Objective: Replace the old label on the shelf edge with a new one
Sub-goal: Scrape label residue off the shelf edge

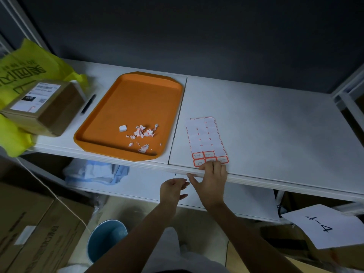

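Shelf [275, 125] is white and fills most of the view. On its left half sits an orange tray [134, 99], with a cardboard box [45, 109] and a yellow bag [25, 64] further left. The label sheet [204, 134] lies flat just right of the tray, its bottom end right at the shelf's front edge [285, 181]; only the last two rows still have red-bordered labels. Right hand [212, 182] is over that edge, fingers [211, 165] pressing on the sheet's bottom row, thumb stretched left along the edge, not pinching anything as far as I can see. Left hand [171, 191] hangs just below the edge, fingers loose, holding nothing. Torn red-and-white paper scraps [143, 133] lie in the tray, and a black pen [88, 103] lies beside it.
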`<state>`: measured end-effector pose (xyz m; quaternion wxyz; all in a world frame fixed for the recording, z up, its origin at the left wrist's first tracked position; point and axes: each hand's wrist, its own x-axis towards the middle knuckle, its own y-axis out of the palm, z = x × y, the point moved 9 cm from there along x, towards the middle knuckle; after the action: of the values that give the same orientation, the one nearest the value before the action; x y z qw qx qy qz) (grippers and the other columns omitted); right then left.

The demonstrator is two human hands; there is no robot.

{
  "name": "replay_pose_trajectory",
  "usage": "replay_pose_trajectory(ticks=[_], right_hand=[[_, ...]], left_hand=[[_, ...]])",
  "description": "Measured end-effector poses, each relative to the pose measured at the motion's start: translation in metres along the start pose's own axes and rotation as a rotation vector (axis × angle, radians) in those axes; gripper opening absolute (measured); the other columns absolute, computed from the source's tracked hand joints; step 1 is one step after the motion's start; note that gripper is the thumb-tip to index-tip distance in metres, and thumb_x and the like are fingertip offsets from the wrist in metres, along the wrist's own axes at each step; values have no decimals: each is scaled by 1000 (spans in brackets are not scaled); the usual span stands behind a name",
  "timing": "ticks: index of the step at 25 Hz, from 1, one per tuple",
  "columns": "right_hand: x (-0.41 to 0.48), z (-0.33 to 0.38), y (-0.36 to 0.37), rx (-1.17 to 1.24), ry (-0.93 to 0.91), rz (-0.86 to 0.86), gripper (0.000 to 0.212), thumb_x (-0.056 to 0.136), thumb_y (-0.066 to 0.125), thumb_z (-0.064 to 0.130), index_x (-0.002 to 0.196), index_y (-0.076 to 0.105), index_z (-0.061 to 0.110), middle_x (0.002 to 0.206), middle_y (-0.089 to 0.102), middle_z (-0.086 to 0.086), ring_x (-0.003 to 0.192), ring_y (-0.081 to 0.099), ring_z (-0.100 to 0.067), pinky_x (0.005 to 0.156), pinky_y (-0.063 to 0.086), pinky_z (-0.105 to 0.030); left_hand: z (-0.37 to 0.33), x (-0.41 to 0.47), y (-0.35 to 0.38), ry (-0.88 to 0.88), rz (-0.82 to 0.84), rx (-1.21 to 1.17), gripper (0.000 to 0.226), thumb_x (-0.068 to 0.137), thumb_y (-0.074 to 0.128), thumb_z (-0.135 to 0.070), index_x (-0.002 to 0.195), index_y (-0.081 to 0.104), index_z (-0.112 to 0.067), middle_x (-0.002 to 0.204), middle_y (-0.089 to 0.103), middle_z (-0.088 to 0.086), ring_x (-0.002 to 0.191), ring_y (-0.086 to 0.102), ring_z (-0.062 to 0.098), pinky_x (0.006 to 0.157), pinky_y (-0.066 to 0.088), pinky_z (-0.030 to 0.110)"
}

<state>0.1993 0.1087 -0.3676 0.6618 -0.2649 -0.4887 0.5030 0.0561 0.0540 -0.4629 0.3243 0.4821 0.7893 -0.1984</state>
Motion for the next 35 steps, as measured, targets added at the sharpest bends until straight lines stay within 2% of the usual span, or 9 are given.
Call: replay_pose_trajectory(ticks=[2, 6, 11, 17, 22, 28, 35], right_hand=[[-1, 3, 0, -33, 46, -14, 54, 59, 84, 53, 92, 64, 15, 94, 65, -8, 88, 61, -29, 83, 50, -44], [-5, 4, 1, -56, 50, -44, 52, 62, 82, 52, 95, 66, 15, 98, 64, -10, 90, 60, -31, 85, 49, -46], [-11, 2, 3, -34, 77, -61, 45, 66, 82, 46, 97, 65, 17, 101, 62, -12, 92, 58, -33, 83, 48, -47], [-15, 1, 5, -3, 134, -46, 45, 65, 85, 40, 98, 64, 19, 105, 59, -12, 96, 54, -33, 83, 44, -46], [-16, 0, 5, 9, 124, -29, 50, 66, 82, 48, 102, 63, 19, 109, 58, -10, 100, 52, -31, 85, 43, -43], [-16, 3, 6, 17, 177, -40, 45, 67, 83, 39, 102, 62, 20, 112, 57, -11, 103, 51, -32, 88, 42, -44], [-16, 6, 8, 34, 204, -60, 47, 61, 87, 29, 99, 61, 24, 109, 57, -10, 102, 50, -31, 86, 41, -44]], left_hand=[[1, 1, -2, -7, -11, 0, 10, 93, 65, -15, 102, 65, -10, 105, 71, 8, 95, 68, 21, 85, 58, 40], [2, 1, -3, -17, -10, 1, 12, 94, 63, -17, 104, 64, -11, 109, 70, 9, 97, 67, 21, 84, 57, 38], [-3, -4, 4, -10, 45, 10, 17, 94, 62, -20, 109, 64, -11, 119, 68, 8, 99, 64, 20, 90, 54, 39], [-8, -17, 12, 12, 161, -23, 28, 96, 60, -24, 118, 65, -8, 125, 66, 8, 115, 63, 25, 95, 52, 37], [-8, -20, 9, 1, 171, -65, 27, 97, 58, -24, 116, 65, -6, 124, 66, 9, 116, 62, 24, 99, 51, 39], [-7, -21, 8, -17, 187, -76, 28, 98, 56, -25, 119, 65, -9, 124, 67, 7, 117, 61, 24, 102, 49, 42], [-4, -22, 11, -23, 236, -62, 25, 99, 54, -27, 118, 65, -14, 121, 68, 3, 113, 63, 21, 97, 50, 37]])
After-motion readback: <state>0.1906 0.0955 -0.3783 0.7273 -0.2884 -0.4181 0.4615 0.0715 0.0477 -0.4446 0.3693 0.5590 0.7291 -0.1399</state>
